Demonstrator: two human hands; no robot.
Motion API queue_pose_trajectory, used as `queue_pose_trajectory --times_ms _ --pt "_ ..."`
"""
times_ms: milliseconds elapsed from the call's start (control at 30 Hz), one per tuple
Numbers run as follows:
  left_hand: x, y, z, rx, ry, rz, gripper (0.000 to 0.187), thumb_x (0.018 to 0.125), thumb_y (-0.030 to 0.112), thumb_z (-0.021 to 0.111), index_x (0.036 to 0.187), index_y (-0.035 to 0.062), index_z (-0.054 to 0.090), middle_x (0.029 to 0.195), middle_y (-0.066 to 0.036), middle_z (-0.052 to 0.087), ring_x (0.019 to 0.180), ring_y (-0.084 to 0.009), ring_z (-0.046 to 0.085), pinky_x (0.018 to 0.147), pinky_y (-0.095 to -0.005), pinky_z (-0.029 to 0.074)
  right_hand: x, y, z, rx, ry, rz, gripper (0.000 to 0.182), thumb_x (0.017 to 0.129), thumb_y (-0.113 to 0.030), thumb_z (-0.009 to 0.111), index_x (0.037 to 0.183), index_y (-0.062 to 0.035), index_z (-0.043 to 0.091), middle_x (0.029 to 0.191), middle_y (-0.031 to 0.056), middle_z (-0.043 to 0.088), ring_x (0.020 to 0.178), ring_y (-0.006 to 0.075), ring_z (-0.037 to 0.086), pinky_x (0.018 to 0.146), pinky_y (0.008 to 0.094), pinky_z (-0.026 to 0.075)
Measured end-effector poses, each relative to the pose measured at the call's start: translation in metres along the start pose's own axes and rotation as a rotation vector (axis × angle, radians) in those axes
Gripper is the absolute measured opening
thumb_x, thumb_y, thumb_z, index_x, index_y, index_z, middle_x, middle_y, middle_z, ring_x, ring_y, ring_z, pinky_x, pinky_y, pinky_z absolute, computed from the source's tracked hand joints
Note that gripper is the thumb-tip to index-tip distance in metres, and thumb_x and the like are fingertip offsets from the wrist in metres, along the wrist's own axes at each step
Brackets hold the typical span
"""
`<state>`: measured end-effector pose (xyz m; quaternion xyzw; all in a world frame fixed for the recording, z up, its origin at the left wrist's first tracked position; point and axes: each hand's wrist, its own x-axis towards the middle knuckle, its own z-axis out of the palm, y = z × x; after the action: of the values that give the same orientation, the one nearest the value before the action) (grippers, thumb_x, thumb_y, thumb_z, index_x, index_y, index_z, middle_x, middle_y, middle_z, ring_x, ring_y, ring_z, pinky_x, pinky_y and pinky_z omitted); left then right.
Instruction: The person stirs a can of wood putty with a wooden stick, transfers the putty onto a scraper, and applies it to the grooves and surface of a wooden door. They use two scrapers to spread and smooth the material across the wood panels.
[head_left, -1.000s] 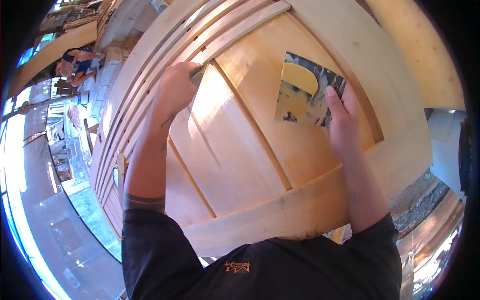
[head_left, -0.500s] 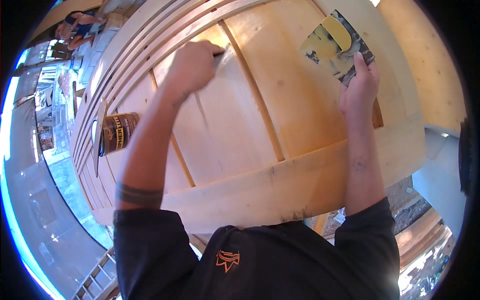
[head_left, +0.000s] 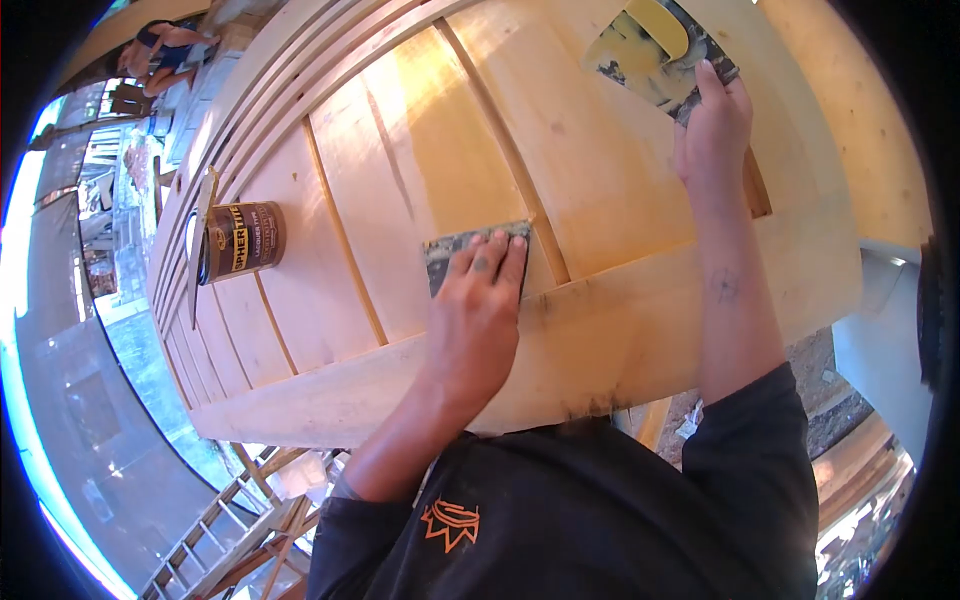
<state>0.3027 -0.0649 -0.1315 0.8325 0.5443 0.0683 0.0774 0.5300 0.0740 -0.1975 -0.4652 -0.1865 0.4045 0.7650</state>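
My left hand (head_left: pixel 478 310) is closed on a flat, stained putty spreader (head_left: pixel 440 268), its fingers stretched over the blade. The blade's edge rests on the wooden panel (head_left: pixel 370 180), near the lower end of a groove between boards. A fresh yellowish film of putty (head_left: pixel 455 150) coats the strip above it. In my right hand (head_left: pixel 715 130) is a dark, smeared putty plate (head_left: pixel 690 30) carrying a thick dollop of yellow putty (head_left: pixel 657 28). The plate is held above the panel's right part, thumb on its near corner.
A brown tin (head_left: pixel 245 240) labelled lacquer type stands on the panel's left side, a flat stick or blade across its open mouth. Parallel slats (head_left: pixel 280 100) run along the far edge. A ladder (head_left: pixel 210 535) lies below left. Another person (head_left: pixel 165 55) crouches in the distance.
My left hand has drawn the spreader down the strip towards me, leaving yellow putty along it. My right hand and its plate have shifted slightly up and away.
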Motion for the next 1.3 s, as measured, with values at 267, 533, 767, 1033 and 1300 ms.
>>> queue_pose_trajectory --times_ms 267,533,767,1033,1300 --pt "0.006 -0.010 -0.056 -0.241 -0.200 -0.099 0.047 0.072 -0.017 0.046 0.113 0.0004 0.063 0.109 -0.020 0.064 0.101 -0.0352 0.062 0.092 -0.0404 0.048 0.006 0.002 -0.005 -0.172 -0.068 0.042 0.022 0.095 -0.009 0.049 0.111 0.0032 0.056 0.105 0.0089 0.063 0.095 0.0167 0.061 0.084 0.0304 0.050" --pt "0.086 -0.052 -0.089 -0.159 -0.431 0.130 0.041 0.072 -0.015 0.050 0.106 0.0014 0.067 0.104 -0.017 0.066 0.097 -0.0325 0.064 0.085 -0.0369 0.049 -0.001 0.010 0.000 0.161 -0.261 0.140 0.026 0.096 -0.007 0.046 0.118 0.0051 0.054 0.111 0.0105 0.063 0.100 0.0170 0.061 0.089 0.0310 0.049" --pt "0.153 -0.021 -0.076 0.128 -0.696 0.706 0.030 0.066 -0.007 0.058 0.091 0.0052 0.070 0.088 -0.010 0.066 0.091 -0.0299 0.061 0.080 -0.0395 0.048 0.006 0.009 -0.005 0.209 -0.190 0.178 0.025 0.096 -0.008 0.046 0.115 0.0064 0.055 0.108 0.0110 0.063 0.097 0.0188 0.062 0.087 0.0318 0.050" --pt "0.165 0.007 -0.054 0.169 -0.736 0.837 0.017 0.080 0.008 0.053 0.088 0.0054 0.069 0.084 -0.013 0.064 0.089 -0.0300 0.061 0.081 -0.0375 0.047 0.014 -0.002 -0.010 0.173 -0.121 0.016 0.027 0.094 -0.009 0.045 0.114 0.0046 0.055 0.105 0.0112 0.063 0.093 0.0185 0.063 0.085 0.0320 0.051" --pt "0.172 0.022 -0.057 0.208 -0.928 0.708 0.014 0.078 0.005 0.056 0.085 0.0062 0.068 0.085 -0.013 0.064 0.089 -0.0305 0.061 0.081 -0.0384 0.048 0.007 -0.007 0.005 0.208 -0.100 0.016 0.028 0.094 -0.008 0.041 0.116 0.0034 0.054 0.106 0.0114 0.063 0.093 0.0187 0.063 0.086 0.0317 0.051"
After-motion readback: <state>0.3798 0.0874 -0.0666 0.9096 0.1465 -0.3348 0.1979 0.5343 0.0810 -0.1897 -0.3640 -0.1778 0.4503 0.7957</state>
